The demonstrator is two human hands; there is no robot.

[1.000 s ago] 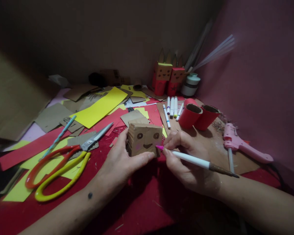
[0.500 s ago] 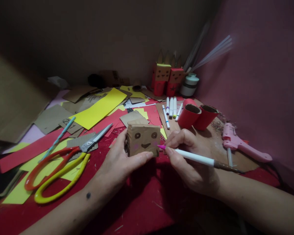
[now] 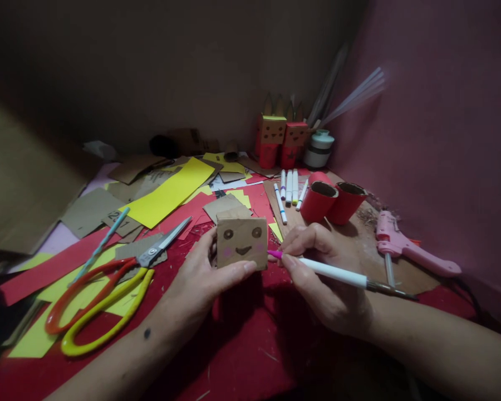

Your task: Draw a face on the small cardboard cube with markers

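Note:
A small cardboard box (image 3: pixel 241 242) with a drawn face, two ringed eyes, a dark nose and mouth and pink cheeks, is gripped by my left hand (image 3: pixel 204 281). The thumb presses its lower front edge, while the other fingers go behind its left side and are partly hidden. Between the thumb and fingers of my right hand (image 3: pixel 321 273) is a white marker (image 3: pixel 336 273) with a pink tip. That tip points left, close to the box's right edge; whether it touches cannot be told. The marker's rear end is dark brown.
Orange-and-yellow scissors (image 3: pixel 121 295) lie left on paper and cardboard scraps. Several white markers (image 3: pixel 289 186) and red-covered tubes (image 3: pixel 319 201) stand or lie beyond my right hand. A pink glue gun (image 3: pixel 413 250) rests at right. Box-headed figures (image 3: pixel 273 136) stand at the back by a jar (image 3: pixel 319 149).
The box has turned slightly to face me more squarely, so its left side shows less. The marker tip has come off the right cheek area to beside the box's edge.

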